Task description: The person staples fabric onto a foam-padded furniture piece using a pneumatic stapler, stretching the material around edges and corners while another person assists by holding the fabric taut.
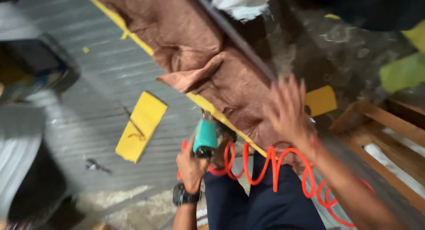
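The left hand (191, 162), low in the middle of the frame and wearing a black wristwatch (184, 196), is clenched around the handle of a teal pneumatic tool (205, 138). The tool's nose points up at the lower edge of a long piece covered in brown leather-like upholstery (195, 44), which runs diagonally from the upper left of the frame down toward the centre. A strip of yellow foam (137, 39) shows along that lower edge. A coiled orange air hose (270, 161) leads from the tool toward the lower right, passing over the person's dark blue trousers (261, 203) and across the right forearm.

The right hand (287, 112), right of centre, is released with fingers spread, its palm resting flat against the brown upholstery near a dark narrow bar (239, 37) that runs along the piece's upper side. It grips nothing.

On the grey floor (97, 92) at centre left lies a loose rectangular piece of yellow foam (141, 126), well apart from the hands. A wooden frame (389, 128) sits at the right edge. The picture is motion-blurred, so finer detail cannot be made out
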